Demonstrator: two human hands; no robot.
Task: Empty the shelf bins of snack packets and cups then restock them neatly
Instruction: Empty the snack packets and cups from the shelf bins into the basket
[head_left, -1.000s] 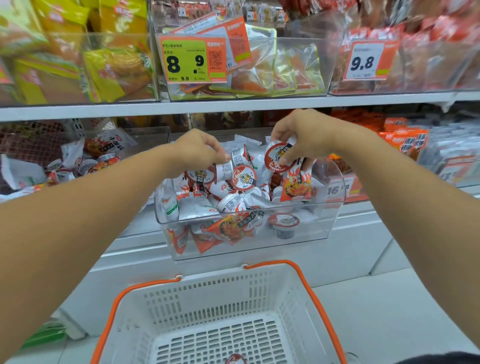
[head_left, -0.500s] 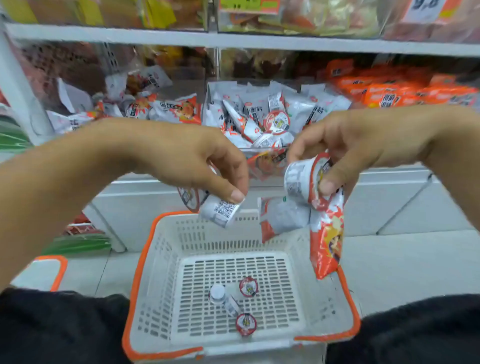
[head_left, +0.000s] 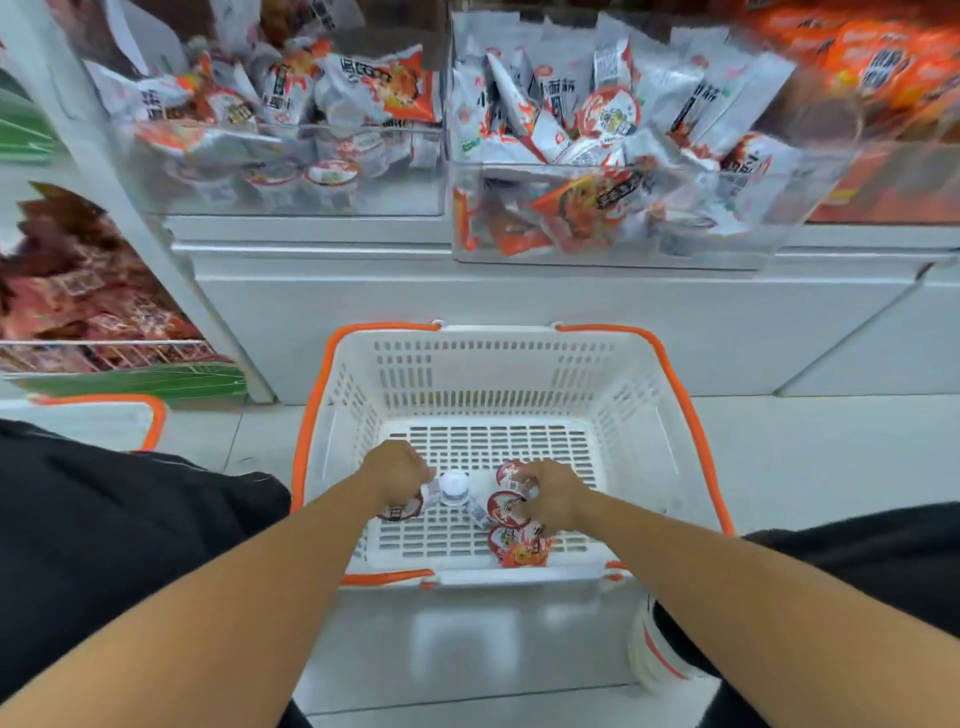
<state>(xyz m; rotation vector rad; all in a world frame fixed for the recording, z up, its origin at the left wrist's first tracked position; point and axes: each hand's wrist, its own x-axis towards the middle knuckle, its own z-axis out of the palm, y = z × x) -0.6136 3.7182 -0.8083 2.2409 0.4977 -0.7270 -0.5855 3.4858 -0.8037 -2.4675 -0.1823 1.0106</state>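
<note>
While both hands sit low in the basket (head_left: 519, 374), left hand (head_left: 397, 475) curled on a cup (head_left: 400, 510), right hand (head_left: 553, 499) gripping cups (head_left: 506, 508), let go gently; bin (head_left: 613, 208) at 12 o'clock stays full.

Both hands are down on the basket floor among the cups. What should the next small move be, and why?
Probably let go and lift both hands back toward the clear bin. The left hand and right hand already sit low in the white basket with the cups on its floor, and that bin is plainly full of packets and cups.
</note>
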